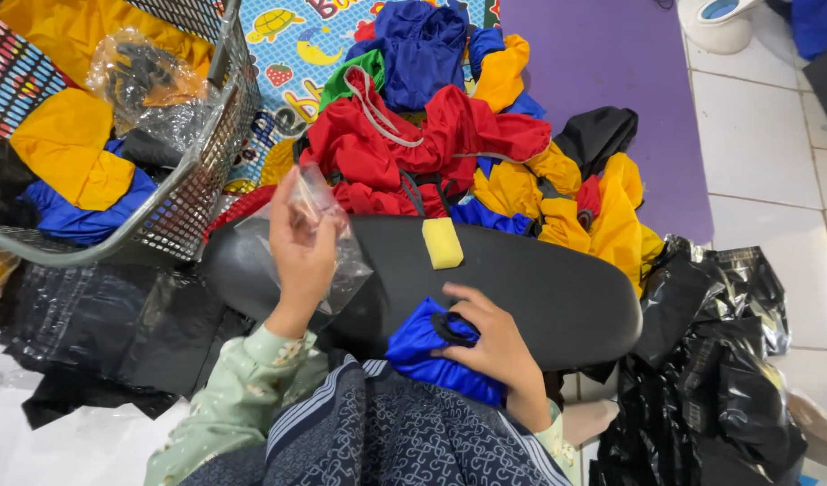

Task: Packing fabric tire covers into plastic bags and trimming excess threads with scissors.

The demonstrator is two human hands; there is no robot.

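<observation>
The left hand (303,247) is raised above the left end of the black oval board (539,288) that lies across the lap as a worktop. Its fingers (292,209) are pinched shut on the mouth of a clear, crinkled plastic bag (341,261), which hangs loose below the grip. Held up like that, the opening stays toward the person (likely so it can be spread w/ one hand).

The right hand (499,346) is low, at the near edge of the board, fingers curled down and closed over a folded bundle of royal-blue fabric w/ a black drawstring loop (427,351). The bundle is pressed against the lap, which looks like a way to keep it compact and stop it unfolding.

A small yellow rectangular sponge (442,243) sits alone on the board, just beyond both hands, apart from either.

Behind the board is a heap of red, yellow, blue, green and black drawstring fabric pieces (458,144) on a patterned play mat (292,63), w/ a purple mat (611,72) to its right. At upper left a wire mesh basket (193,180) holds yellow and blue fabric plus a clear bag w/ something dark in it (contents too blurred to tell). Crumpled black plastic bags (719,360) lie on the tiled floor (773,135) at right.
</observation>
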